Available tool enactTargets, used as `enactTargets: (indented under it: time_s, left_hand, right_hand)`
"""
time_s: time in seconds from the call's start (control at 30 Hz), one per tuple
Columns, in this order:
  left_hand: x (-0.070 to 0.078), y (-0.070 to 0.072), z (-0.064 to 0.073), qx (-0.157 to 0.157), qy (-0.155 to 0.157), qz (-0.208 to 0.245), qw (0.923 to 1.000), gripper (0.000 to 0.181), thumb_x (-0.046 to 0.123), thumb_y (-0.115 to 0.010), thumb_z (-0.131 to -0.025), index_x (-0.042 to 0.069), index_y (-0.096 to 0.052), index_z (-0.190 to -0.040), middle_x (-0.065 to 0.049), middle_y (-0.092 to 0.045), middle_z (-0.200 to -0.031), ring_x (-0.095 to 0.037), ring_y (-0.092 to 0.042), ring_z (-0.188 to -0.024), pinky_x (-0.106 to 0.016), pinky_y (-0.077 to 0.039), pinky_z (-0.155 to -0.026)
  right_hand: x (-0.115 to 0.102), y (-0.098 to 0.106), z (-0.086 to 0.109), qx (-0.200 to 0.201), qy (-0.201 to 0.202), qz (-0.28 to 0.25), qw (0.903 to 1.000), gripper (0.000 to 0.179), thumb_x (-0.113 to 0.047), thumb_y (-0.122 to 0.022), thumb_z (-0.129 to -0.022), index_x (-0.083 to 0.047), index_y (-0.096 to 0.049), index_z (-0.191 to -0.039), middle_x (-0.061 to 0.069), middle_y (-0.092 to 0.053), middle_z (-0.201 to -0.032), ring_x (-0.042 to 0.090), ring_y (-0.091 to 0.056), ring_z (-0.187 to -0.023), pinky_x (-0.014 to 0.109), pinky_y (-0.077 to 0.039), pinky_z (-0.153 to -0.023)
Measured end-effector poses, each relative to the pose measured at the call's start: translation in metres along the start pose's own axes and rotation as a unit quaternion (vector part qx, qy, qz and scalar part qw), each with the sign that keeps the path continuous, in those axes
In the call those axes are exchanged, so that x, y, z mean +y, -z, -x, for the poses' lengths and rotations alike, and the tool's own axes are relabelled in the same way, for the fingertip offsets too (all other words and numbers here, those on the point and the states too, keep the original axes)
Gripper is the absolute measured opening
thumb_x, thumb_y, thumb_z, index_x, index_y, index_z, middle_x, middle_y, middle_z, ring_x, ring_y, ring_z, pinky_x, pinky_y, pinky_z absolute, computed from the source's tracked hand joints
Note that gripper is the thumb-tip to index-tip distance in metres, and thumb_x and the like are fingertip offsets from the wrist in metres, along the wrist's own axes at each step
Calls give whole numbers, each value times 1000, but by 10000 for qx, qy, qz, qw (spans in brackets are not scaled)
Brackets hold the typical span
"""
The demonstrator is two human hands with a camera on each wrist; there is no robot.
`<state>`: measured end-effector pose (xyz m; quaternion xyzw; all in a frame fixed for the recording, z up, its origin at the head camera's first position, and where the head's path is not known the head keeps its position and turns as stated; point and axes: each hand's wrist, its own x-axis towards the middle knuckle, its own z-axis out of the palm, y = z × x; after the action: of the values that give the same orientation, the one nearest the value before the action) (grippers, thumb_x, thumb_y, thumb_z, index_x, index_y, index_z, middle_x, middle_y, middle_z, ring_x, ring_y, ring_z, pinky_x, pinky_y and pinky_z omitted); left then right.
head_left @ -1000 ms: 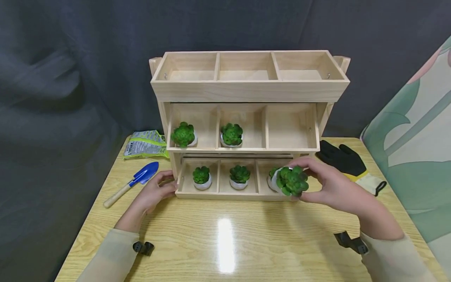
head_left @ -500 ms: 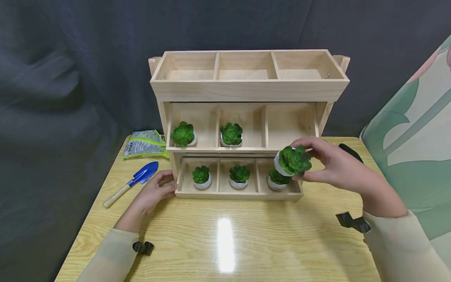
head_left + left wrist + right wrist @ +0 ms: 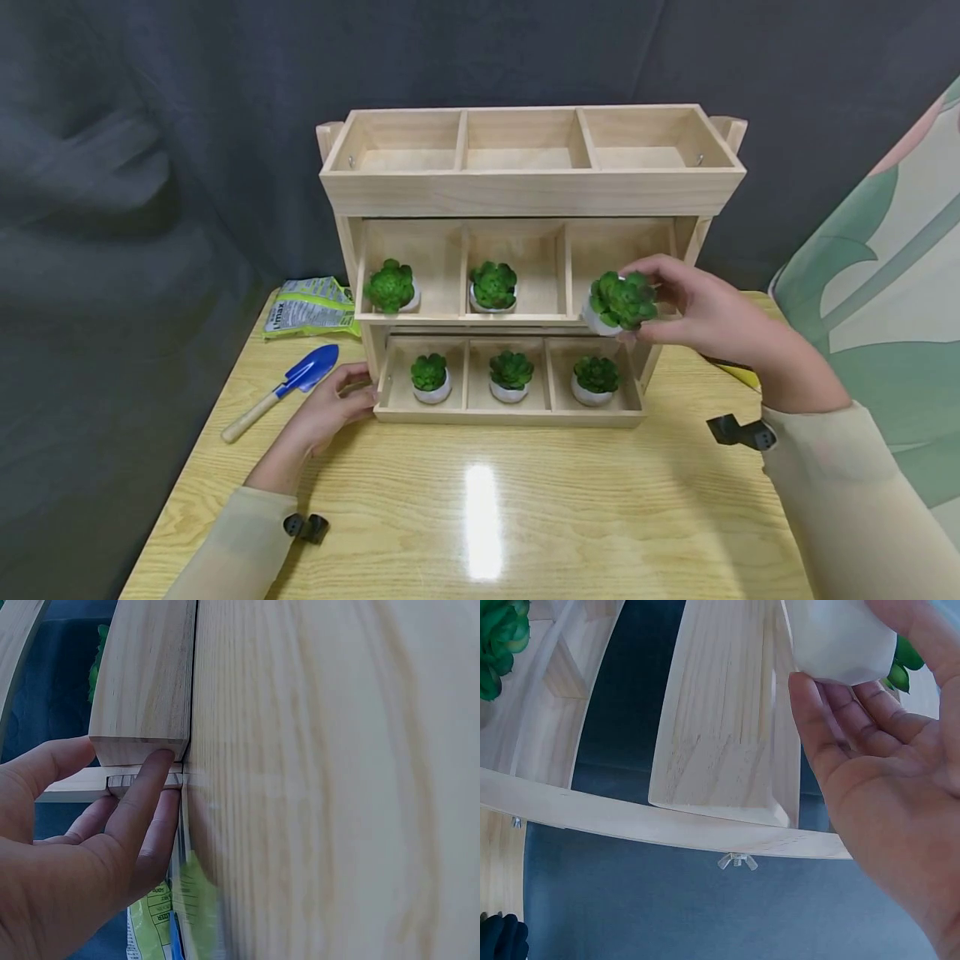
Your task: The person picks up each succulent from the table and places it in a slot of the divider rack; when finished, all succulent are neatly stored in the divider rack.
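Observation:
A pale wooden three-tier plant stand (image 3: 532,195) stands on the table. My right hand (image 3: 701,312) holds a potted succulent (image 3: 622,302) at the front of the middle tier's right compartment. In the right wrist view its white pot (image 3: 841,641) sits between thumb and fingers, above a wooden tier. My left hand (image 3: 333,408) grips the stand's lower left end; in the left wrist view, thumb and fingers are around a wooden end piece (image 3: 142,682). Potted succulents occupy the middle tier's left (image 3: 390,286) and centre (image 3: 492,286) compartments, and each bottom compartment, including the right one (image 3: 596,379).
A blue trowel (image 3: 311,367) and a green-and-grey bag (image 3: 311,307) lie left of the stand. Behind my right forearm, a yellow edge of a glove (image 3: 742,375) shows. Dark cloth hangs behind; a patterned panel (image 3: 885,333) borders the right side.
My right hand has lifted the potted succulent from in front of the bottom right compartment up to the middle tier's right compartment. The left hand stays at the stand's lower left end.

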<state>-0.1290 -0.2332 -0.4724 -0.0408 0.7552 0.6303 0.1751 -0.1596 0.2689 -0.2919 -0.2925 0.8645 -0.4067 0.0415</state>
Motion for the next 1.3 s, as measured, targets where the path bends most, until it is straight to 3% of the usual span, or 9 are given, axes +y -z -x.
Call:
enactTargets:
  time_s: [0.27, 0.53, 0.8, 0.93, 1.17, 1.3]
  left_hand:
    - [0, 0, 0, 10, 18, -15, 10000, 67, 8, -63, -105, 0, -30, -163, -27, -36, -164, -46, -49, -148, -39, -60, -110]
    - [-1, 0, -1, 13, -18, -19, 10000, 66, 8, -63, -105, 0, -31, -163, -27, -37, -163, -45, -50, -147, -38, -61, -109]
    - [-2, 0, -2, -5, -2, 14, 10000, 67, 8, -63, -105, 0, -30, -163, -27, -37, -163, -45, -49, -148, -35, -61, -107]
    - [-2, 0, -2, -9, -18, 7, 10000, 67, 8, -63, -105, 0, -30, -163, -27, -37, -163, -45, -49, -148, -35, -61, -106]
    - [-1, 0, -1, 11, -17, -3, 10000, 66, 8, -63, -105, -1, -31, -163, -27, -37, -163, -45, -50, -147, -36, -62, -106]
    - [0, 0, 0, 20, -6, 2, 10000, 66, 8, -62, -105, -1, -30, -163, -27, -37, -163, -45, -50, -146, -37, -62, -106]
  right_hand:
    - [0, 7, -18, 44, -634, 165, 9978, 61, 0, -83, -90, -7, -55, -144, 1, -64, -121, 7, -68, -98, 17, -58, -80]
    - [7, 13, -33, 27, -1106, 433, 9929, 62, -9, -81, -94, -5, -52, -148, 11, -65, -129, 2, -66, -98, 17, -56, -79]
    - [10, 13, -42, -37, -1256, 574, 9904, 60, -13, -78, -97, -5, -51, -150, 14, -64, -134, 0, -65, -98, 16, -55, -80]
    - [8, 12, -45, -49, -1363, 677, 9883, 61, -15, -79, -97, -4, -51, -150, 17, -63, -136, 7, -66, -104, 15, -54, -81]
    - [5, 8, -47, -78, -1449, 804, 9861, 63, -17, -81, -95, -1, -51, -149, 20, -62, -136, 31, -68, -116, 14, -53, -79]
    - [6, 7, -48, -113, -1438, 848, 9859, 64, -17, -81, -95, -1, -51, -149, 22, -62, -136, 34, -68, -117, 15, -53, -78]
